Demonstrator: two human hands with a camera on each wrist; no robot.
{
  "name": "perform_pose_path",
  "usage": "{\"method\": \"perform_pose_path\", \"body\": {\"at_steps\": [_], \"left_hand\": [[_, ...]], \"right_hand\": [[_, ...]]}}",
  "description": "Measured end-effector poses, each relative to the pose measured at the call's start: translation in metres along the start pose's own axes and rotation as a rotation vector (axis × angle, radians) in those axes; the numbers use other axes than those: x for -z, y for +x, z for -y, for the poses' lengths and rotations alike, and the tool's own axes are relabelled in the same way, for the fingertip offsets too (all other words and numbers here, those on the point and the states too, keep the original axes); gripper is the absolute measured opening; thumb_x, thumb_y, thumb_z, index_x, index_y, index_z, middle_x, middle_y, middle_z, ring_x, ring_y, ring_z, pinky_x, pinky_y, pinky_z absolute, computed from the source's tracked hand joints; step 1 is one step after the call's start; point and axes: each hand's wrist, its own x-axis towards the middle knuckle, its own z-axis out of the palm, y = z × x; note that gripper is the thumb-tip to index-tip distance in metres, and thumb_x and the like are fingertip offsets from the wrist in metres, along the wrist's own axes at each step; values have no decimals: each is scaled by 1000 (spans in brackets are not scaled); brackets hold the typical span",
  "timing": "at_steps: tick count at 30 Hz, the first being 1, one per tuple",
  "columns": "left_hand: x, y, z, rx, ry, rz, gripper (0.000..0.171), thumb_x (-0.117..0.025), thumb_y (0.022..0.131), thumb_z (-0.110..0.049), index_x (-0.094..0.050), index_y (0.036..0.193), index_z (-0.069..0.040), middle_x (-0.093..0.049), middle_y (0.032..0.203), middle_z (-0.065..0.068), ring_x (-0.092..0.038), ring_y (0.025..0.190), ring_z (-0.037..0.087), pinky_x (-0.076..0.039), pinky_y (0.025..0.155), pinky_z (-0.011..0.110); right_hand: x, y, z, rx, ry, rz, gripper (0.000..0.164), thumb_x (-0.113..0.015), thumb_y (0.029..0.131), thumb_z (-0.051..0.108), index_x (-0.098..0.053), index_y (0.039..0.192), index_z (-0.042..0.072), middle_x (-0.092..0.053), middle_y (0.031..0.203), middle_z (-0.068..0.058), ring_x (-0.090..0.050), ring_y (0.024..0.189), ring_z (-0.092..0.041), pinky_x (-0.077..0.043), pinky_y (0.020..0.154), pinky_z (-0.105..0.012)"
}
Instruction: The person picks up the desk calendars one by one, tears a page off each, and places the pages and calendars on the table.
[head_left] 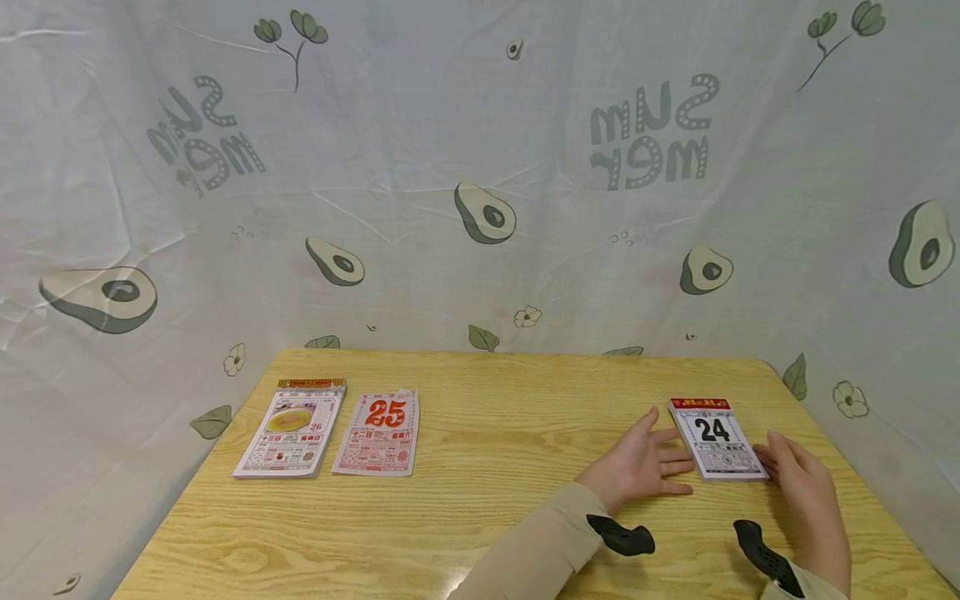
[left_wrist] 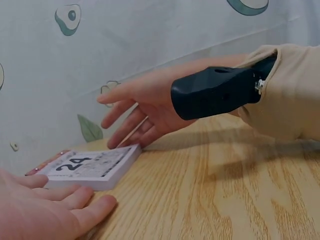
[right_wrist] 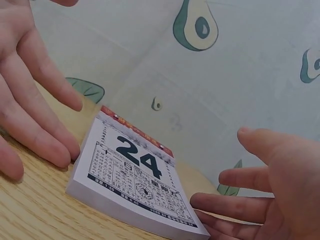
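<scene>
A thick tear-off calendar pad (head_left: pixel 720 442) with a red header and a large black 24 lies face up at the right of the table. Along its left edge is my left hand (head_left: pixel 637 462), fingers extended and spread, thumb raised; in the right wrist view the fingertips reach the pad's side or come very near it. On the opposite side my right hand (head_left: pixel 806 479) has its fingers extended, their tips at the pad's right edge. Neither hand grips the pad. In the left wrist view, the pad (left_wrist: pixel 90 167) lies flat between both hands.
At the left of the wooden table (head_left: pixel 480 417) lies another calendar pad (head_left: pixel 291 429) showing 26 and a food picture. Beside it is a calendar sheet (head_left: pixel 377 433) with a red 25. A pale avocado-print curtain (head_left: pixel 420 108) hangs behind the table.
</scene>
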Motion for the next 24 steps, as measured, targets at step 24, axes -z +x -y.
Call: {"method": "perform_pose_path", "body": {"at_steps": [24], "left_hand": [[-17,-8,10,-79,61,-75,85,-54,87,-67,-44,143,-3,-54,131,26,-53,122,47,-36,106,63]], "right_hand": [[2,-7,9,-81,51,-35,78,-37,97,59,-15,157,14,-25,159,-19,-32,143,-32,-26,117,-50]]}}
